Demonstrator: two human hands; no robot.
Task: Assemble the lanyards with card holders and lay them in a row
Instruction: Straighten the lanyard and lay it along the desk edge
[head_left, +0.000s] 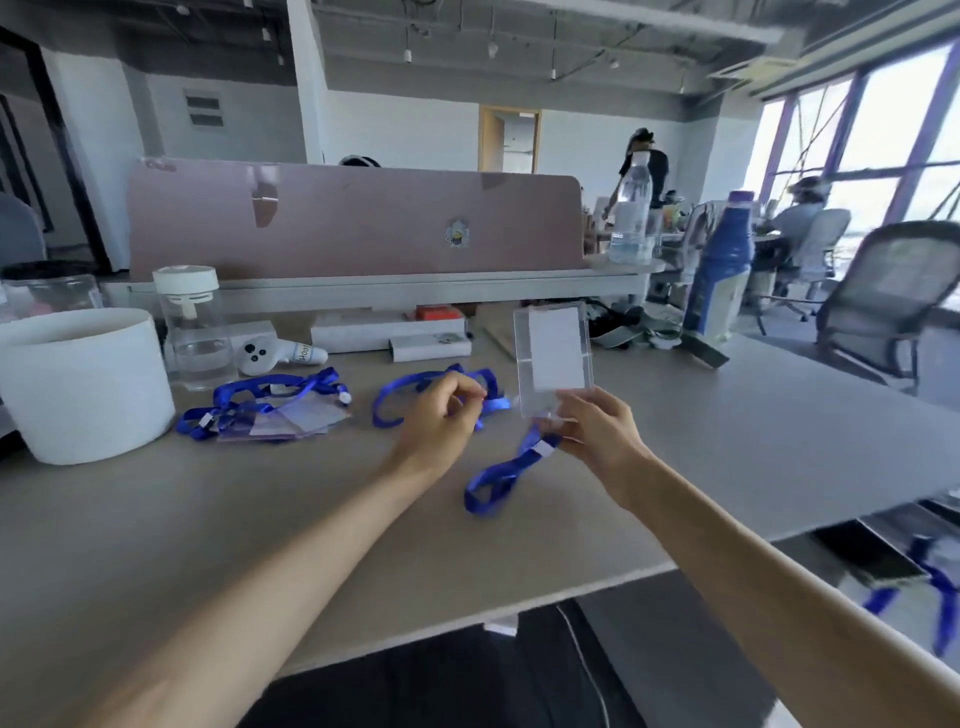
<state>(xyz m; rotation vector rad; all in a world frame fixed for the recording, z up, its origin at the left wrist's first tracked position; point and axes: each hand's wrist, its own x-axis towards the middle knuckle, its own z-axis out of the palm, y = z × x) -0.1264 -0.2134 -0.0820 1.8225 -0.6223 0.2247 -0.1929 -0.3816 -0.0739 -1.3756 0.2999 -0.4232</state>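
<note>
**Card holder held upright above the desk**

The clear card holder (553, 358) stands on end in the air over the middle of the desk (753, 441), long axis vertical and flat face toward the camera, with a white card inside. The right hand (597, 428) pinches its lower edge; the slot there is hidden by the fingers. A blue lanyard (496, 480) droops from that same grip in a loop onto the desk – its clip cannot be made out. The left hand (441, 410), fingers curled, pinches a blue strap just left of the holder; whether it belongs to the same lanyard is unclear. Further left lies a heap of finished lanyards (270, 408) on card holders, near a white tub (83, 384), a clear jar (195, 330) and a white controller (270, 356). Motion blur softens everything.
</note>
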